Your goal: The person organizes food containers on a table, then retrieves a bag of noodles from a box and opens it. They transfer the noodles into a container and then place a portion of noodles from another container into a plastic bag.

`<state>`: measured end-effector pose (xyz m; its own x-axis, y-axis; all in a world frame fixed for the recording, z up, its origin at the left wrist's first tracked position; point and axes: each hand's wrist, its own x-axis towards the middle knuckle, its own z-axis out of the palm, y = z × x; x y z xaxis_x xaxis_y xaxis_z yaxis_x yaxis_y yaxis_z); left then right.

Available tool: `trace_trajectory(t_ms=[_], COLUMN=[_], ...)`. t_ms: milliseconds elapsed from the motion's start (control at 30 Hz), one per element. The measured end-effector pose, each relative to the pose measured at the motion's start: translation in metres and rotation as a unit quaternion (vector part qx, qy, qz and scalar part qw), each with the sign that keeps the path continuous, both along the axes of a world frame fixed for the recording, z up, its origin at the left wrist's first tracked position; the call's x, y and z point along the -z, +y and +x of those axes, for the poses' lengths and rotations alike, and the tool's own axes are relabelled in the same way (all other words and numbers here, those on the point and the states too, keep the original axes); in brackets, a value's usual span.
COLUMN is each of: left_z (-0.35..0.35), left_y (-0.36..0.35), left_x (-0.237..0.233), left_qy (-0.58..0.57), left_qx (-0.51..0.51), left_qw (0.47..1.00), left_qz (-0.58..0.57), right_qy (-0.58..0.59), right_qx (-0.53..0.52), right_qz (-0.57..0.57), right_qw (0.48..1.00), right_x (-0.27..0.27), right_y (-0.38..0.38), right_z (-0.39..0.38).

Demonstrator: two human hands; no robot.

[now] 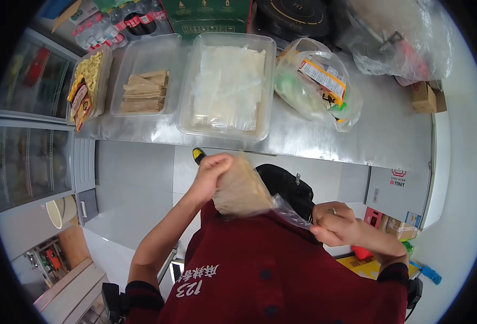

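Observation:
In front of my chest is a clear plastic bag around a stack of thin tan sheets, which look like tofu skin. My left hand is closed on the upper left side of the packed stack. The bag's loose end is stretched to the right, and my right hand, wearing a ring, is closed on it. Beyond the hands, on the steel counter, a clear tub holds pale sheets under plastic film. Left of it, another tub holds tan strips.
At the counter's left end a tub holds yellowish pieces and a printed packet. A plastic bag of packets sits right of the tubs. Bottles, a green box and an induction cooker line the back. Glass-door fridges stand left.

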<state>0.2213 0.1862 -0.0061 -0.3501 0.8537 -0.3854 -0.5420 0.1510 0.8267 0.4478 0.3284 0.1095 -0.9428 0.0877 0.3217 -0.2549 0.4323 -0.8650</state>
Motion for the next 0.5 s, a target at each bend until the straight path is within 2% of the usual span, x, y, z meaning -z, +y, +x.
trace_trajectory(t_ms=[33, 100, 167, 233, 267, 367, 400, 467, 500], left_z=[0.000, -0.006, -0.009, -0.009, -0.010, -0.008, -0.006, -0.006, -0.007], left_y=[-0.005, -0.013, -0.021, -0.019, -0.018, -0.022, -0.024, -0.031, -0.034], left_x=[0.001, 0.001, 0.000, -0.006, -0.007, -0.012, -0.020, -0.028, -0.031], left_qy=[0.001, -0.037, -0.053, -0.049, -0.047, 0.007, 0.026, 0.053, 0.057], left_qx=[-0.001, -0.087, -0.093, -0.133, -0.135, -0.141, -0.128, -0.124, -0.134], left_qw=[1.000, 0.995, 0.994, 0.990, 0.990, 0.990, 0.991, 0.990, 0.988], left_qz=[0.000, -0.009, 0.012, -0.004, 0.002, -0.024, -0.031, -0.040, -0.040], right_qy=[-0.017, -0.056, -0.100, -0.146, -0.247, -0.247, -0.243, -0.294, -0.288], right_qx=[0.026, 0.045, 0.064, 0.037, 0.016, 0.006, 0.002, -0.147, -0.155], right_qz=[-0.029, -0.032, -0.039, 0.221, 0.267, 0.319, 0.322, 0.232, 0.236], right_qw=[0.999, 0.997, 0.992, 0.964, 0.931, 0.915, 0.915, 0.915, 0.915], right_x=[-0.001, 0.000, 0.004, 0.010, 0.008, -0.018, -0.029, -0.045, -0.045], right_y=[-0.002, 0.001, 0.004, 0.015, 0.020, 0.026, 0.030, 0.039, 0.042], right_z=[0.004, 0.013, 0.009, -0.007, -0.013, -0.046, -0.054, -0.072, -0.083])
